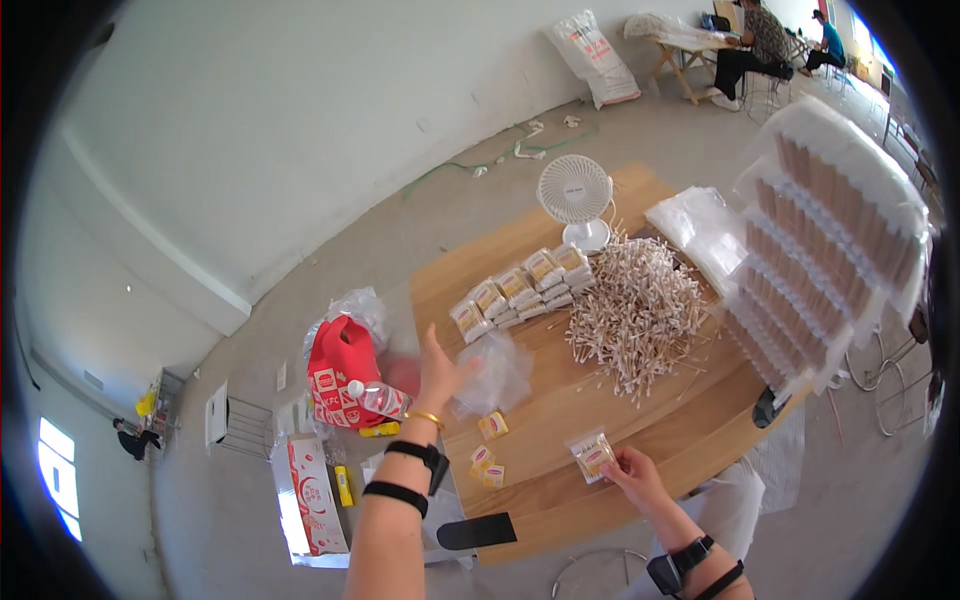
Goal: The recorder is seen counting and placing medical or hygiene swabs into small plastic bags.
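At the table's near edge, the right hand (pixel 634 474) pinches a small clear packet (pixel 594 455) with a yellow label between fingertips and thumb, holding it just above the wood. The left hand (pixel 438 368) is raised over the table's left edge, fingers spread and gripping nothing, reaching toward a crumpled clear bag (pixel 496 372) that lies just beside it. Near the front left corner sit three small yellow labels (pixel 487 446), loose on the table (pixel 560 505). Further in, along the left side, stands a row of filled packets (pixel 518 291), stacked two high and running toward a small white fan (pixel 576 200) at the far edge. A big heap of sticks (pixel 636 313) covers the middle. Wrapped stick bundles (pixel 825 235) rise along the right edge, with flat clear bags (pixel 700 228) near the far right corner. On the floor left of the table lie a red bag (pixel 342 368) and a bottle (pixel 378 397).
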The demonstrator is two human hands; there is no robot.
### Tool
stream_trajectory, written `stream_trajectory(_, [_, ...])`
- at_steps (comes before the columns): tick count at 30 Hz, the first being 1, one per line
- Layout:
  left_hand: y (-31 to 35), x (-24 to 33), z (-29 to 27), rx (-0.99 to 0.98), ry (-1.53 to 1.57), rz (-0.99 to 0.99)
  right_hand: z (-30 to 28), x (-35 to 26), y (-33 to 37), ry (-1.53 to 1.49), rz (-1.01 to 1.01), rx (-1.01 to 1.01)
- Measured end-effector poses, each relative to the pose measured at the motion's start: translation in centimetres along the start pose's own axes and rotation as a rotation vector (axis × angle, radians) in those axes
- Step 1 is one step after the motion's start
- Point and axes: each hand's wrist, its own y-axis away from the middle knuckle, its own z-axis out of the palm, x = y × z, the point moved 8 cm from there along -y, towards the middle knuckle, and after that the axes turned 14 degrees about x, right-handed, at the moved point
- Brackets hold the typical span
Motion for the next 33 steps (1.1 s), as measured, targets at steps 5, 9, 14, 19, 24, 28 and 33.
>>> stream_trajectory(5, [-6.1,0.7,3.2,-0.198,-0.390,0.356,-0.1,0.0,0.3,-0.016,0.120,-0.001])
stream_trajectory(9, [-9.1,-0.7,6.7,-0.352,-0.501,0.402,-0.5,-0.1,0.9,0.008,0.190,-0.008])
stream_trajectory(14, [-11.0,0.0,9.7,-0.527,-0.487,0.394,-1.1,-0.4,1.0,-0.042,0.259,0.016])
stream_trajectory(19, [-10.9,0.6,9.9,-0.581,-0.302,0.362,-1.0,-0.4,1.1,-0.111,0.317,0.019])
stream_trajectory(24, [-11.0,1.4,9.9,-0.563,-0.307,0.458,-0.6,-0.9,1.3,-0.167,0.337,0.022])
stream_trajectory(28, [-10.9,2.6,9.7,-0.537,-0.476,0.488,-0.7,-1.0,1.1,-0.129,0.304,0.009])
stream_trajectory(33, [-11.1,4.6,9.3,-0.468,-0.546,0.569,-0.7,-1.0,1.1,-0.095,0.259,0.007])
